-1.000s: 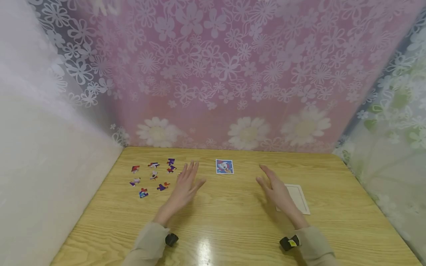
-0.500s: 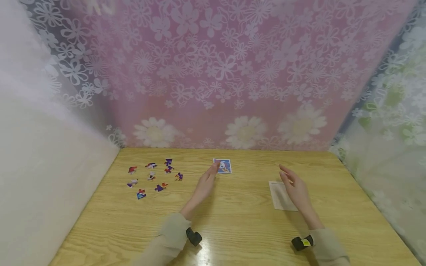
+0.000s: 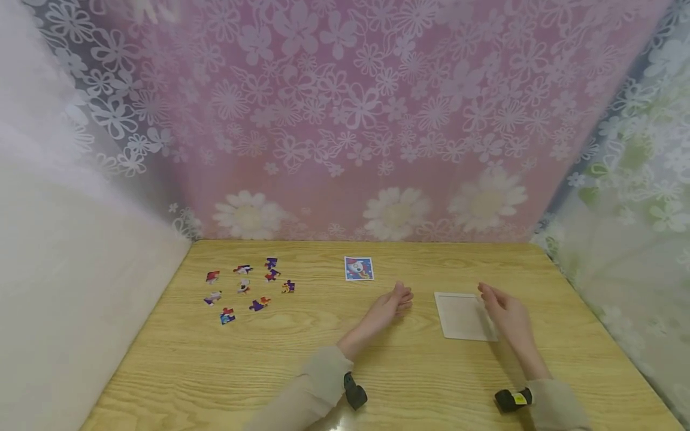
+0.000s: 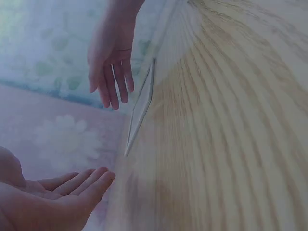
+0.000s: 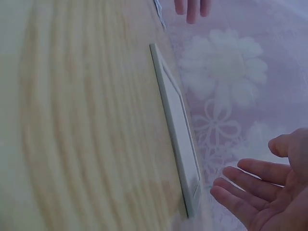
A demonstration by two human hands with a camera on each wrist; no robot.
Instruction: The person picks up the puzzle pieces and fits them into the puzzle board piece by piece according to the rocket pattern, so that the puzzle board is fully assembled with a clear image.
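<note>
A shallow pale tray [image 3: 466,333] with a raised rim lies on the right part of the wooden table. My right hand [image 3: 509,317] hovers at its right side, overlapping its edge in the head view; the palm faces inward with fingers extended. To the tray's left is my left hand [image 3: 381,312], palm turned toward the tray and fingers loosely straight. Both hands hold nothing, as the left wrist view of the left hand [image 4: 67,197] and the right wrist view of the right hand [image 5: 264,192] show.
Several loose jigsaw puzzle pieces [image 3: 244,286] lie scattered on the table's left side. A small square picture card [image 3: 359,269] with a white cartoon dog sits near the back. Floral curtain [image 3: 345,120] hangs behind the table [image 3: 215,371], with walls on both sides.
My left hand has swept right, from beside the puzzle pieces past the picture card toward the tray. The right hand has shifted right, from over the tray to its right side.
</note>
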